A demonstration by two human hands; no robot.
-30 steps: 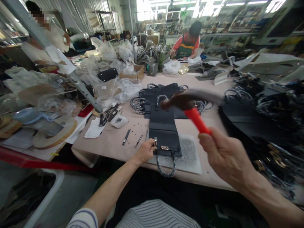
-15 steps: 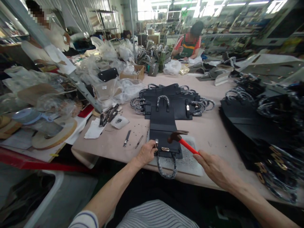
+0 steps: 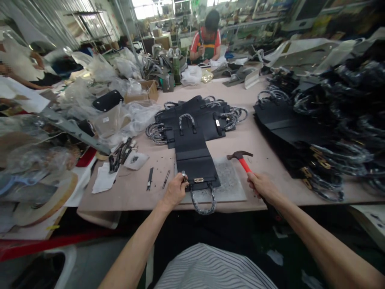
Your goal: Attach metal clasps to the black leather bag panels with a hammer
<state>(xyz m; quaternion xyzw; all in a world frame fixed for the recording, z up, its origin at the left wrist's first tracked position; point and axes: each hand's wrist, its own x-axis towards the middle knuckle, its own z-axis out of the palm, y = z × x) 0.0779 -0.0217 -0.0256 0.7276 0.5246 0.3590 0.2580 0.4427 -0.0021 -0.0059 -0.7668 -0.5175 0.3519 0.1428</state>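
My right hand [image 3: 262, 185] is closed round the red handle of a claw hammer [image 3: 240, 155], its dark head raised to the right of the work. At the left edge of a black bag panel [image 3: 195, 162], my left hand [image 3: 176, 189] is closed on a small silver metal piece [image 3: 183, 175], whose exact kind I cannot make out. The panel lies flat, partly over a speckled grey slab [image 3: 230, 176]. Near its front edge sits a gold-toned metal clasp [image 3: 198, 180]. A plastic-wrapped handle [image 3: 203, 212] hangs toward me over the table edge.
More black bag panels [image 3: 210, 120] with wrapped handles lie behind, and a large pile [image 3: 293, 124] stands at right. Left are a flat blade-like tool [image 3: 149, 179], a thin rod [image 3: 166, 179] and dark tools [image 3: 122, 154]. A co-worker [image 3: 206, 44] sits across the table.
The hammer has moved right, away from the clasp, and its head has turned. My left hand still holds the silver piece at the panel edge. The camera view has swung right.
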